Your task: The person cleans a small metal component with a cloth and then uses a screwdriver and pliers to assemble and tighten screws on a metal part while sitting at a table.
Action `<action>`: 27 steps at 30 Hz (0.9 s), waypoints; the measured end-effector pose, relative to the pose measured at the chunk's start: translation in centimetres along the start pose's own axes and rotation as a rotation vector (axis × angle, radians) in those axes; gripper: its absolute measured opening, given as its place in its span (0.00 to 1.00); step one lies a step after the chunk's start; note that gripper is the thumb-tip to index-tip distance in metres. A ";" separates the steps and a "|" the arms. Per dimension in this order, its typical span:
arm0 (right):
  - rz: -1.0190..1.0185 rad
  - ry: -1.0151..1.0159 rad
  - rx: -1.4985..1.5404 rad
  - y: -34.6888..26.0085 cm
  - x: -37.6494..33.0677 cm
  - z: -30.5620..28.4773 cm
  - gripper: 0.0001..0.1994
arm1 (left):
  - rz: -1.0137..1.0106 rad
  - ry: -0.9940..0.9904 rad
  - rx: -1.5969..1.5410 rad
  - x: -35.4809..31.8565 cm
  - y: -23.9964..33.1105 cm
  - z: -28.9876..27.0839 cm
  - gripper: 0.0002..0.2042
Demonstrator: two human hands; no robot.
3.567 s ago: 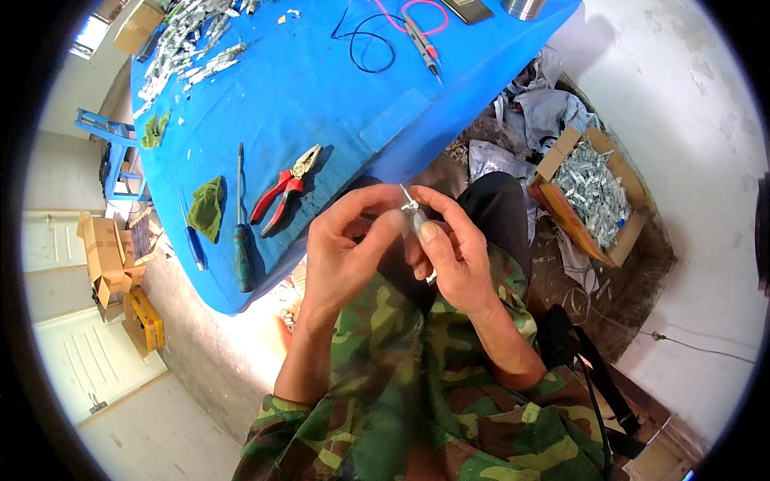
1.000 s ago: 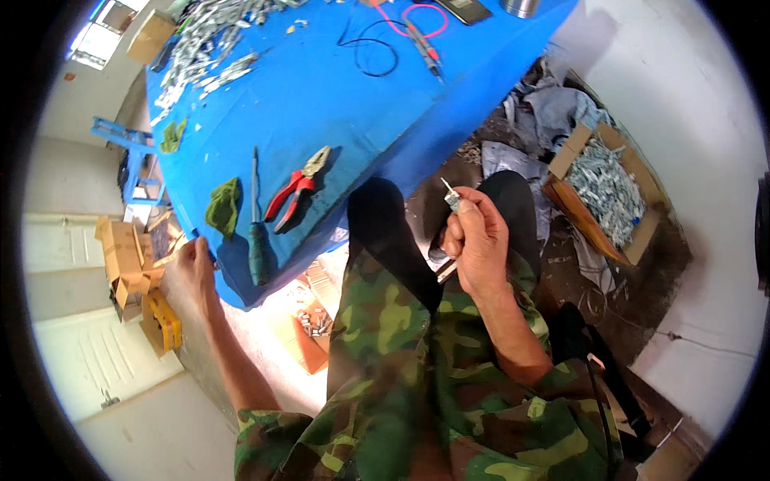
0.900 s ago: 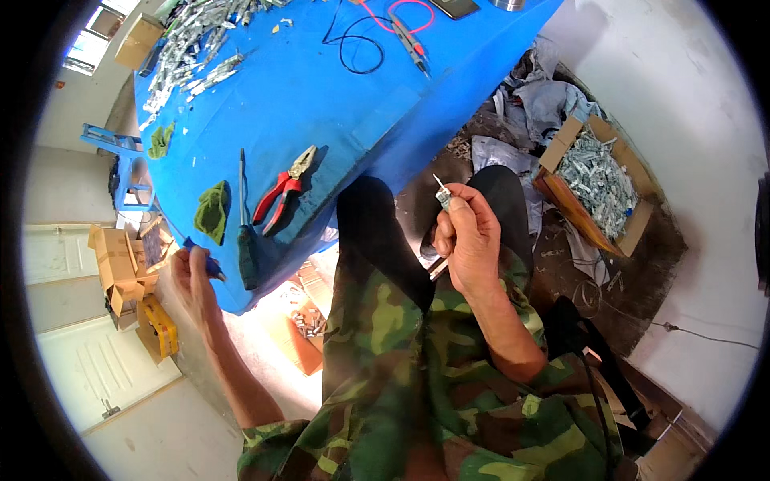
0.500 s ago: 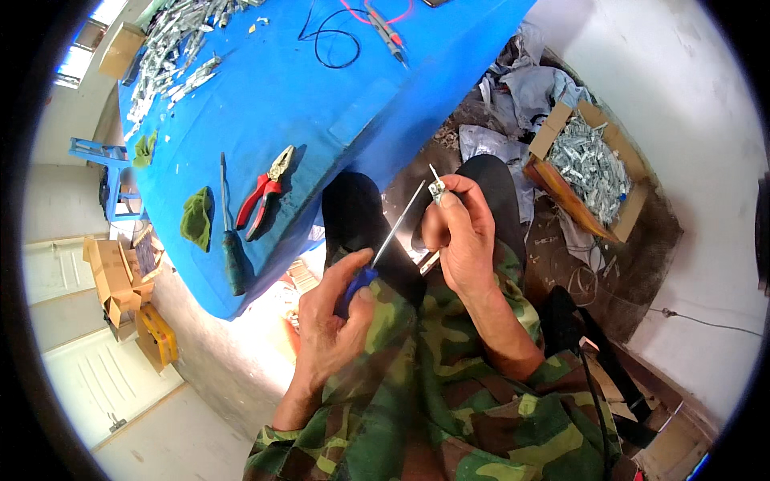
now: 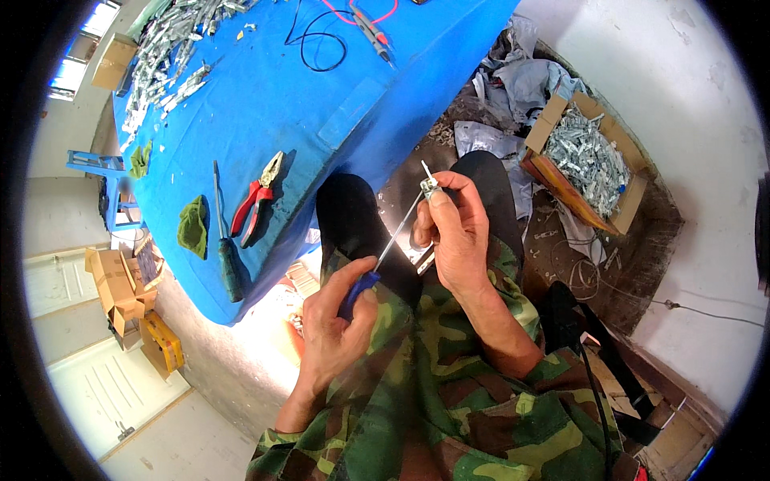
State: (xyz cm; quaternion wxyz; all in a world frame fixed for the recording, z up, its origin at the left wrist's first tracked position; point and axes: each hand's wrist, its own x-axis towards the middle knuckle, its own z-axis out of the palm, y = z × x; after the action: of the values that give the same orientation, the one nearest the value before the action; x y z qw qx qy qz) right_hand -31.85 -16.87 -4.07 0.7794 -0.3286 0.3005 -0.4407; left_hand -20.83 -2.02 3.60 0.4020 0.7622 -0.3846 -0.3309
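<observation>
My right hand (image 5: 457,232) pinches a small silver metal part (image 5: 429,185) above my lap, with a thin metal piece sticking out below the fingers. My left hand (image 5: 337,333) grips a blue-handled screwdriver (image 5: 377,260); its shaft runs up to the right and its tip meets the metal part. Both hands are over my dark trousers, just off the edge of the blue table (image 5: 321,104).
On the table lie red-handled pliers (image 5: 257,196), a green-handled screwdriver (image 5: 224,240), a green cloth (image 5: 192,226), black and red wires (image 5: 337,32) and a pile of silver parts (image 5: 168,48). A cardboard box of silver parts (image 5: 589,156) stands on the floor at right. Cartons (image 5: 120,284) sit at left.
My left hand reached down to the table's left edge, picked up the blue-handled screwdriver, and brought it back to the part held in my right hand. The camera view shifted slightly.
</observation>
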 end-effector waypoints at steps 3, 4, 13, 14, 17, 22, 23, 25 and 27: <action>0.017 0.020 -0.021 0.2 -0.1 -0.1 0.10 | -0.010 -0.009 -0.004 0.1 -0.1 0.1 0.17; 0.014 0.014 -0.026 0.2 -0.1 -0.1 0.10 | -0.028 -0.018 -0.007 0.1 0.1 0.0 0.17; -0.067 -0.017 -0.116 0.3 -0.3 0.2 0.11 | -0.116 -0.053 -0.056 -0.5 0.7 0.9 0.17; -0.080 -0.026 -0.142 0.2 -0.3 0.2 0.11 | -0.146 -0.061 -0.081 -0.6 0.9 1.3 0.18; -0.105 -0.039 -0.176 0.6 -0.3 0.0 0.12 | -0.134 -0.064 -0.113 -0.8 0.7 2.4 0.18; -0.118 -0.041 -0.130 1.4 0.0 -0.3 0.13 | -0.154 -0.058 -0.253 -0.5 1.0 3.4 0.17; -0.102 -0.030 -0.124 1.5 -0.1 -0.3 0.14 | -0.140 -0.053 -0.252 -0.4 0.8 3.6 0.17; -0.070 -0.007 -0.102 1.6 -0.1 -0.2 0.14 | -0.102 -0.037 -0.229 -0.3 0.3 4.2 0.16; -0.036 0.015 -0.071 1.7 -0.1 -0.1 0.15 | -0.052 -0.015 -0.182 -0.2 -0.4 4.9 0.16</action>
State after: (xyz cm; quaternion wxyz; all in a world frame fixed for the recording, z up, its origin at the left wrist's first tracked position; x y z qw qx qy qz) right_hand -31.15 -16.17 -5.42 0.7569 -0.3584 0.3157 -0.4461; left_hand -24.74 -3.47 1.06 0.4581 0.7297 -0.3361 -0.3805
